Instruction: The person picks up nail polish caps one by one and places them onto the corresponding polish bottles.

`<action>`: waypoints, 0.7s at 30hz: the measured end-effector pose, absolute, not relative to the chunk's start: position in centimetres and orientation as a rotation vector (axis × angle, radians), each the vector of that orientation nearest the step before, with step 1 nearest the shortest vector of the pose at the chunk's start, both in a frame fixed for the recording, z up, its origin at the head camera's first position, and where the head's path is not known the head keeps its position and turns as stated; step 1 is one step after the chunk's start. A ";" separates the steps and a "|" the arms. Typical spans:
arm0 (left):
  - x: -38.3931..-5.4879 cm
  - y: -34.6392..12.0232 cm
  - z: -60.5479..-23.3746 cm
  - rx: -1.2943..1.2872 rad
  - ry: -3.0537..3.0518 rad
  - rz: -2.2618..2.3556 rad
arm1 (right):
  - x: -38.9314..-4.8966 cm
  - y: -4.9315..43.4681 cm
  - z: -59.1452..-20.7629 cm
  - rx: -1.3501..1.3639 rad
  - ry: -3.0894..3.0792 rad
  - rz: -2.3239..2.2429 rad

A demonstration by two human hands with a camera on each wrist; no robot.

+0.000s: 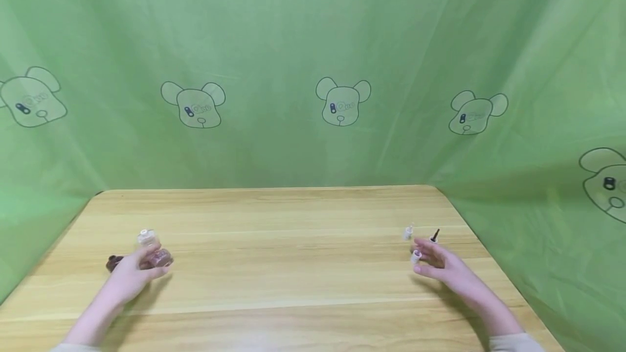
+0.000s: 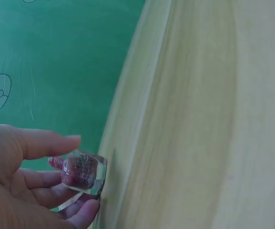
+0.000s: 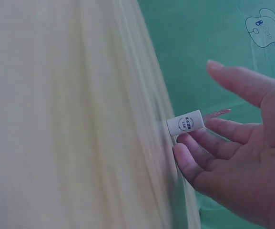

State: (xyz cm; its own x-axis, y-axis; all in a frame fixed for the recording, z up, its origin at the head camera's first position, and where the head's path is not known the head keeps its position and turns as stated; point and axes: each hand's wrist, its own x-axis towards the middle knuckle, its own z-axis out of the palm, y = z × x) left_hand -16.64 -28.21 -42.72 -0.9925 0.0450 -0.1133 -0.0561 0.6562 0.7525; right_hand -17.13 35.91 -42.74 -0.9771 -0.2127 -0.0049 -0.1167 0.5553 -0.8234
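Note:
On the left of the table, my left hand (image 1: 129,276) is spread around a small glitter nail polish bottle (image 2: 82,172), uncapped, with a pinkish-red neck. My left thumb stays apart from it; whether the fingers behind touch it I cannot tell. A clear nail polish bottle (image 1: 145,237) stands just beyond this hand, and a dark red one (image 1: 114,262) shows partly behind it. On the right, my right hand (image 1: 447,270) reaches beside a white nail polish cap (image 3: 186,123) with its glittery brush up, thumb well apart. Close by are another white cap (image 1: 408,233) and a dark brush (image 1: 436,234).
The light wooden table (image 1: 288,265) stretches between both hands. A green curtain (image 1: 274,26) printed with bear-head outlines hangs along the back and sides of the table.

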 end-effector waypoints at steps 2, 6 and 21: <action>-16.6 -28.2 -42.9 -0.001 2.770 1.244 | -17.2 35.9 -42.9 -0.252 2.663 -1.406; -16.6 -28.1 -43.1 -0.007 2.790 1.266 | -17.3 35.8 -43.1 -0.192 2.649 -1.401; -16.6 -27.8 -43.1 -0.099 2.807 1.288 | -17.9 35.1 -43.8 0.032 2.683 -1.321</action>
State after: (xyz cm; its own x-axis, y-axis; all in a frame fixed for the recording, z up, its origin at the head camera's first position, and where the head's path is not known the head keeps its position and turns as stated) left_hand -16.61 -27.82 -43.11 -0.9966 -0.0367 -0.0732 -0.0795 0.6509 0.7550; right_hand -17.86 35.08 -43.84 -0.9884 -0.0473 -0.1440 0.0853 0.6118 -0.7864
